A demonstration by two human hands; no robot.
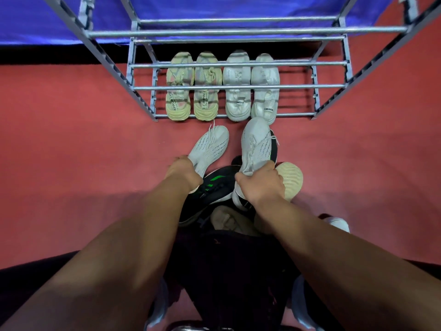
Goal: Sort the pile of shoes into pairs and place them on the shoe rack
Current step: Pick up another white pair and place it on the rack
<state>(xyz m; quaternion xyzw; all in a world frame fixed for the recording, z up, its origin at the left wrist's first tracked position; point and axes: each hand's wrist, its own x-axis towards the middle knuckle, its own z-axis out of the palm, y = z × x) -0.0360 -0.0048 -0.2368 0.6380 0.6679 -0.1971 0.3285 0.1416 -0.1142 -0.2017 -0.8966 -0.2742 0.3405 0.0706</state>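
Two matching pale grey knit sneakers with white laces and dotted dark lettering are up off the floor, one in each hand. The left sneaker (208, 149) is gripped at its heel end by the left hand (183, 172), fingers clenched around the collar, toe pointing up and to the right toward the rack. The right sneaker (254, 144) is held the same way by the right hand (260, 182), fingers wrapped tight over the heel, its toe nearly touching the front rail of the rack and overlapping the toe of a white shoe there.

Under the hands lies what is left of the pile: a black sneaker with green stripes (210, 187) between the wrists, a cream ribbed sole turned up (291, 180) just right of the right hand, and a beige shoe (226, 220) nearer the person, partly hidden by the forearms.

Beyond stands the grey metal tube shoe rack (238, 88), seen from above through its rails. On its lowest tier sit two pairs side by side, toes toward the person: a pair of yellowish-cream chunky sneakers with printed straps (191, 101) on the left and a pair of white chunky sneakers with small labels (253, 99) on the right, touching each other.

The red carpeted floor (71, 139) spreads all round, with a blue fabric cover (47, 20) behind the rack.
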